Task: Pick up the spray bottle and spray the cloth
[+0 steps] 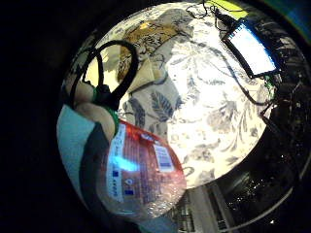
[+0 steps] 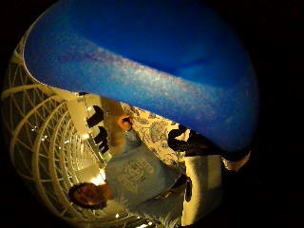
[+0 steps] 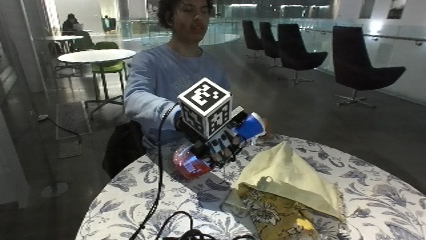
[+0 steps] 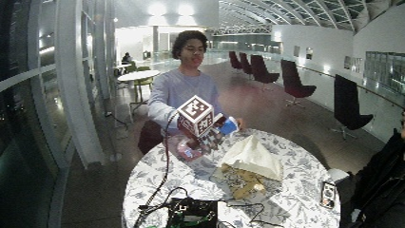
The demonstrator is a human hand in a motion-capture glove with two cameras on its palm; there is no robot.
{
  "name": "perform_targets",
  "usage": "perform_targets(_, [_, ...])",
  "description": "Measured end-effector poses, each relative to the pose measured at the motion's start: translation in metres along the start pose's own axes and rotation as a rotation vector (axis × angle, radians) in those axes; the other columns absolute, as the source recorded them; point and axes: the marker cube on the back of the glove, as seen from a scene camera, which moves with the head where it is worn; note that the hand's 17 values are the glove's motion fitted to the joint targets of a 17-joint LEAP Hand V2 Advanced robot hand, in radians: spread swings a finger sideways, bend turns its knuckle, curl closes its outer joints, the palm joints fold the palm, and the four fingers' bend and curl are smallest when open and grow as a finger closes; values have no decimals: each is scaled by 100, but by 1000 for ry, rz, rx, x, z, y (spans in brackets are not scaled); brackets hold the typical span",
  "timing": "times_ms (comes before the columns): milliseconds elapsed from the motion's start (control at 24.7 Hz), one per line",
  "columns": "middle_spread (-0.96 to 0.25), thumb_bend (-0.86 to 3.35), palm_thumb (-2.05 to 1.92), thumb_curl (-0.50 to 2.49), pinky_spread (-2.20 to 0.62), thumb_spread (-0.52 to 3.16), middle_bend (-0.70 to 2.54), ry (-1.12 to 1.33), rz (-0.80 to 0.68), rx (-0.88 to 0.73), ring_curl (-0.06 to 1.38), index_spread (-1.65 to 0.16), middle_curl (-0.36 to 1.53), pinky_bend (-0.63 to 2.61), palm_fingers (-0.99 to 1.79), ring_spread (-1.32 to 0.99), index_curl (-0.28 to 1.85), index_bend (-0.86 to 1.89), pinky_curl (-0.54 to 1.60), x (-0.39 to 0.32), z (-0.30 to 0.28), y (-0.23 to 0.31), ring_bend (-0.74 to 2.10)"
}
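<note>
My gloved right hand (image 3: 223, 140) grips the spray bottle (image 3: 190, 162) and holds it tilted above the near edge of the table (image 3: 373, 200). The bottle's blue head (image 3: 249, 126) points up and toward the cloth, and its clear red-labelled body points down toward the person. A pale yellow cloth (image 3: 286, 175) stands tented on the table just beside and below the bottle. The wide outside view shows the same: hand (image 4: 206, 135), bottle (image 4: 226, 126), cloth (image 4: 251, 154). The bottle's body (image 1: 141, 170) lies close to the palm, with the cloth (image 1: 150, 73) beyond it. The blue head (image 2: 142, 61) fills the thumb side view.
A brown-and-yellow patterned cloth (image 3: 279, 215) lies under the pale one. Black cables (image 3: 180, 225) and a black device (image 4: 190, 211) sit at the table's front edge. A phone (image 4: 327, 194) lies at the right rim, and a lit screen (image 1: 250, 48) lies on the tablecloth.
</note>
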Motion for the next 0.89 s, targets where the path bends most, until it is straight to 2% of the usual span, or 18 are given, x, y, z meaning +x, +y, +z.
perform_targets(890, [-6,-3,91,57,-11,83,36,52,97,-84,41,-23,46,47,115,-7,25,10,42,-13,9,-8,60])
